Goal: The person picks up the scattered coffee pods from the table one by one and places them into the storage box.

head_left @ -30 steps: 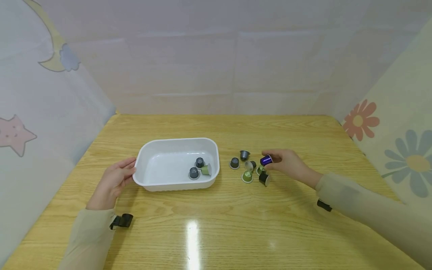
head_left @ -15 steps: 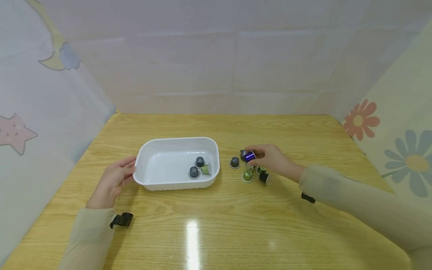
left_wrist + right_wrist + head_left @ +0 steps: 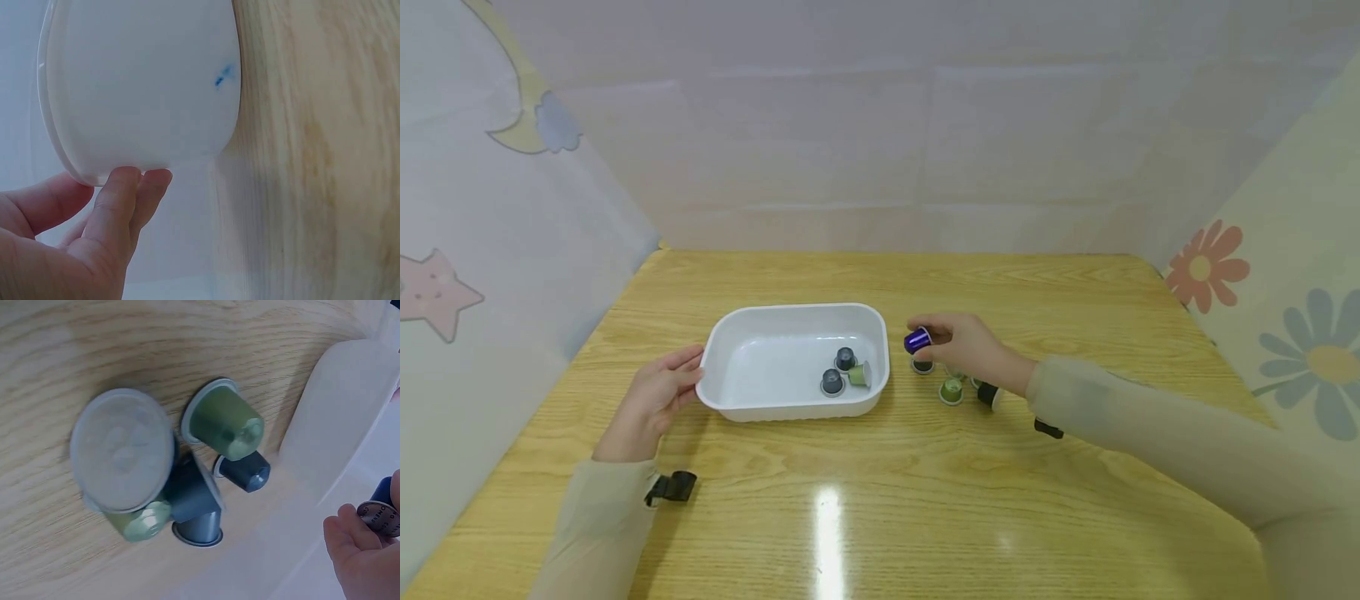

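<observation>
My right hand (image 3: 970,343) pinches a purple coffee capsule (image 3: 917,340) between thumb and fingers, held above the table just right of the white tub (image 3: 793,412). In the right wrist view, the held capsule's printed lid (image 3: 379,515) faces the camera. My left hand (image 3: 651,398) holds the tub's left end, with the thumb at the rim and fingers (image 3: 115,200) against the outer wall. Inside the tub, toward its right side, lie two dark grey capsules (image 3: 832,382) and a green capsule (image 3: 857,375) on its side.
Loose capsules lie right of the tub: a green one (image 3: 951,392), a black one (image 3: 988,395) on its side, and a dark one (image 3: 922,366) under my right hand. Others are partly hidden there. Patterned cloth walls (image 3: 880,150) enclose the wooden table (image 3: 925,500).
My right hand has moved left with the purple capsule, from the right side of the loose capsules to near the tub's right rim. My left hand and the tub have stayed put.
</observation>
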Motion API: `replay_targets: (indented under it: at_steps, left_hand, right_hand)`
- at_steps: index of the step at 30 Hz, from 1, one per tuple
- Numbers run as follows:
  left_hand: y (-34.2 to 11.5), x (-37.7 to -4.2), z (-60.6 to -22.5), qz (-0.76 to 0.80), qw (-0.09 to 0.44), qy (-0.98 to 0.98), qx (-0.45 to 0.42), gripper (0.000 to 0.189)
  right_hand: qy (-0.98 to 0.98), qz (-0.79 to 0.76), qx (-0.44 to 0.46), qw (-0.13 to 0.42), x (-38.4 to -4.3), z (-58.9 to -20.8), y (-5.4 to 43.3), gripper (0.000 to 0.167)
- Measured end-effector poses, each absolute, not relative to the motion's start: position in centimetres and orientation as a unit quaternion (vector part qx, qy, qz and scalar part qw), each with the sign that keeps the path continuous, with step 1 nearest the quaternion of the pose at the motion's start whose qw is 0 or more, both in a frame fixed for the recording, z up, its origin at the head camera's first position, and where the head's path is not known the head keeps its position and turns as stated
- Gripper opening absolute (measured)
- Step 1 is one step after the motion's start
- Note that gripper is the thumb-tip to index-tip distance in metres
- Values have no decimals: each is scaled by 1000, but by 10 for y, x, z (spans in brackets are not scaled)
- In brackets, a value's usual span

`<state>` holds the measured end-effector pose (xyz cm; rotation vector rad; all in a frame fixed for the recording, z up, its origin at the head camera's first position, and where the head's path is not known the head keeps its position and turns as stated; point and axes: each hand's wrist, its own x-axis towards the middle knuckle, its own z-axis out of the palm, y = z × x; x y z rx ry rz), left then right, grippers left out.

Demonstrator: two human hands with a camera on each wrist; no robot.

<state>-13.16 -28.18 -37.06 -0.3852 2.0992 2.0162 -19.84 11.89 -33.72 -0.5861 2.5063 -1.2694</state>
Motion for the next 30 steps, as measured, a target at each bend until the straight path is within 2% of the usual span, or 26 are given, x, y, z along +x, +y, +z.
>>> replay_targets:
  at_steps: [8, 22, 30]
  left_hand:
    - [-282, -133, -374, 709, 81, 688, -134, 58]
    - [-281, -133, -374, 703, 81, 694, -130, 57]
    - [-282, -133, -374, 704, 78, 694, -130, 57]
  right_hand:
    - [853, -463, -200, 133, -202, -333, 97, 51]
    - [841, -476, -206, 153, -207, -336, 61, 50]
    - [834, -479, -214, 173, -210, -337, 42, 54]
